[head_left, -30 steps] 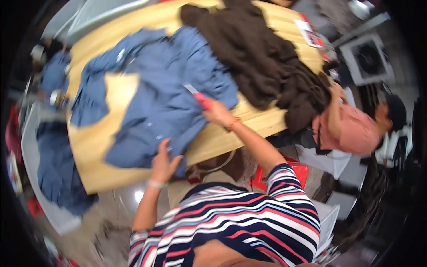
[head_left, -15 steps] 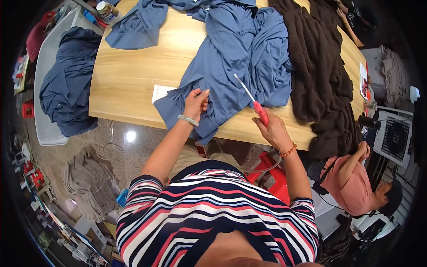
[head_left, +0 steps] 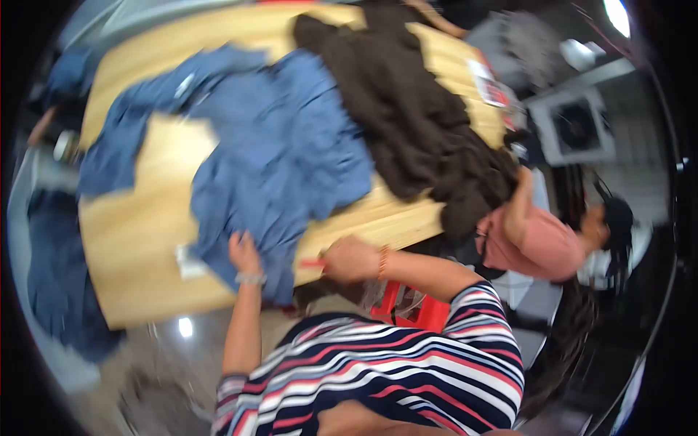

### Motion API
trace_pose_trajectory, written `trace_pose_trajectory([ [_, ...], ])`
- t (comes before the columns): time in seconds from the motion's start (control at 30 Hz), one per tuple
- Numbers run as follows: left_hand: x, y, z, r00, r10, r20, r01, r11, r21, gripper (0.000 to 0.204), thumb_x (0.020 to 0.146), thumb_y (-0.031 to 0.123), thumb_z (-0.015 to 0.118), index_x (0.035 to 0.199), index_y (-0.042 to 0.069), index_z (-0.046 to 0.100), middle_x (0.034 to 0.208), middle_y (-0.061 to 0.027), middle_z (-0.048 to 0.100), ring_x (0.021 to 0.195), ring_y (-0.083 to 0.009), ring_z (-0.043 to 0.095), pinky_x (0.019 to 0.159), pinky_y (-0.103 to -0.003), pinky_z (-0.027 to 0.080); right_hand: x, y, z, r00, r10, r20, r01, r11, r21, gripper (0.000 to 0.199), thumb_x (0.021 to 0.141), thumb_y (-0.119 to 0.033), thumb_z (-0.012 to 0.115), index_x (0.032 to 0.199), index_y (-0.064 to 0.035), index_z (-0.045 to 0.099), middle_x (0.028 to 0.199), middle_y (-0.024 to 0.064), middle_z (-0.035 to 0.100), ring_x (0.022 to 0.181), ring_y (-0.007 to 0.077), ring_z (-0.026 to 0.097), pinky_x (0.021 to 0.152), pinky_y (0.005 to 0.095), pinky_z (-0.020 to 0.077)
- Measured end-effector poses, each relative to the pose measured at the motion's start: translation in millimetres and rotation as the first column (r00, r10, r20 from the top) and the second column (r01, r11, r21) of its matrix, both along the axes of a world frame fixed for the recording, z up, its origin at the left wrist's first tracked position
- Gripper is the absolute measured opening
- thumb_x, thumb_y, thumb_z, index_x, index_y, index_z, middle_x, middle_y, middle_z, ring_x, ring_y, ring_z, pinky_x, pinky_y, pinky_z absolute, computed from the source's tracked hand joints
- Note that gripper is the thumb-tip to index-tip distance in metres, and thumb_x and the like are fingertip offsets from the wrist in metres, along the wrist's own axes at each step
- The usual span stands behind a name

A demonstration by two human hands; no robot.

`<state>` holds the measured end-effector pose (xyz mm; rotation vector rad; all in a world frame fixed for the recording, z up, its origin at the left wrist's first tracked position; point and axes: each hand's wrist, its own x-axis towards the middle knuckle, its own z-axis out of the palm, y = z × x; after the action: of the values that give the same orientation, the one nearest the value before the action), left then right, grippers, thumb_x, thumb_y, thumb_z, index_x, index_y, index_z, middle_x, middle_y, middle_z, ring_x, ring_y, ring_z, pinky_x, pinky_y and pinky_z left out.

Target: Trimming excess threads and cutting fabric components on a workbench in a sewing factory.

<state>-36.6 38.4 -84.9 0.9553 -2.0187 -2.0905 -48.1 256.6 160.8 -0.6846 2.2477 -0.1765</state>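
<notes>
A blue shirt [head_left: 254, 174] lies crumpled over the wooden table [head_left: 123, 254], its lower end hanging past the near edge. At the lower left part of the cloth is my left hand [head_left: 246, 256], fingers curled against the fabric and smeared by motion. My right hand [head_left: 352, 259] is closed round a red-handled tool [head_left: 313, 263], held just right of the shirt's hem. Only a blurred bit of red shows to the left of its knuckles; the thin metal shaft cannot be made out. A white paper tag [head_left: 190, 261] is beside the shirt.
Dark brown fuzzy cloth [head_left: 400, 109] covers the table's right part. More blue garments [head_left: 62, 269] fill a pale bin at the left. A red plastic stool [head_left: 422, 305] stands below the near edge. On the right is a person in a pink top [head_left: 534, 236].
The view has swung, shifting the table and cloth leftward. My right hand has come in toward my left hand and the shirt's hem, and the tool's shaft no longer shows.
</notes>
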Motion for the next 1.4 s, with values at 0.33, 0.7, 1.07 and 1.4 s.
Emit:
trace_pose_trajectory([
  [0.33,3,-10,17,0.984,-0.110,-0.143,0.125,0.987,0.100,0.004,0.092,0.004,0.057,0.093,0.001,0.054,0.082,0.0012,0.052,0.074,-0.0055,0.047,0.068,-0.020,0.040,2,-7,-3,0.997,-0.073,-0.017,0.070,0.988,-0.136,0.031,0.085,-0.032,0.061,0.091,-0.0018,0.061,0.076,0.0208,0.065,0.079,0.0387,0.064,0.068,0.0481,0.0493],
  [0.7,-36,-61,65,0.979,0.001,0.205,-0.136,0.751,0.647,0.032,0.089,0.029,0.066,0.108,0.003,0.061,0.095,-0.0100,0.067,0.058,-0.0097,0.049,0.048,-0.022,0.037,-24,-5,10,0.943,-0.320,-0.087,0.290,0.924,-0.250,0.027,0.087,-0.025,0.061,0.106,-0.0064,0.057,0.075,0.0209,0.063,0.074,0.0390,0.062,0.065,0.0466,0.0471],
  [1.07,-95,-54,57,0.968,0.125,0.216,-0.250,0.528,0.812,0.019,0.092,0.015,0.060,0.092,-0.003,0.054,0.095,-0.0173,0.061,0.084,-0.0251,0.065,0.064,-0.030,0.055,-56,-47,10,0.969,-0.190,-0.159,0.153,0.964,-0.219,0.020,0.087,-0.019,0.060,0.096,-0.0027,0.054,0.080,0.0199,0.063,0.076,0.0389,0.062,0.065,0.0467,0.0479],
  [1.4,-47,-45,45,0.980,0.197,0.015,-0.118,0.523,0.844,0.004,0.091,-0.002,0.054,0.090,-0.006,0.053,0.102,-0.0246,0.063,0.109,-0.0362,0.061,0.095,-0.041,0.051,-68,-61,7,0.988,-0.030,-0.150,0.026,0.999,-0.034,0.026,0.086,-0.028,0.061,0.093,-0.0031,0.058,0.068,0.0207,0.062,0.068,0.0389,0.063,0.061,0.0477,0.0493],
])
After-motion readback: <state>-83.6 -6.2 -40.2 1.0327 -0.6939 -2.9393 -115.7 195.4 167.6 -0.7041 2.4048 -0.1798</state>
